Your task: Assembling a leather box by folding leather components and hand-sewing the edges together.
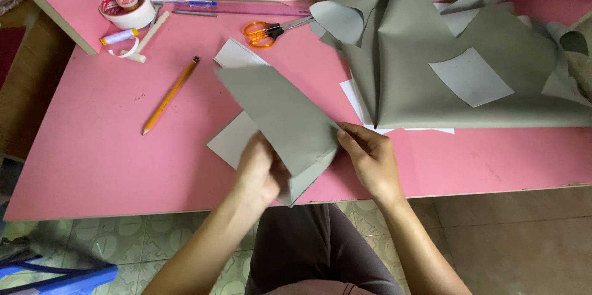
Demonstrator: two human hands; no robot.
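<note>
Two hands fold a grey sheet (280,116) at the near edge of a pink table (92,147).
The left hand (259,168) pinches the sheet's lower edge, fingers closed on it; the right hand (369,156) grips its right edge. A pencil (170,94) lies to the left, scissors (265,33) behind, and a big grey sheet (444,79) to the right.

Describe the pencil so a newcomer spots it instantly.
On the pink table, look left of the grey sheet held in both hands. The pencil lies alone, slanted; it is long, thin and yellow-orange, unlike the orange-handled scissors farther back.
</note>
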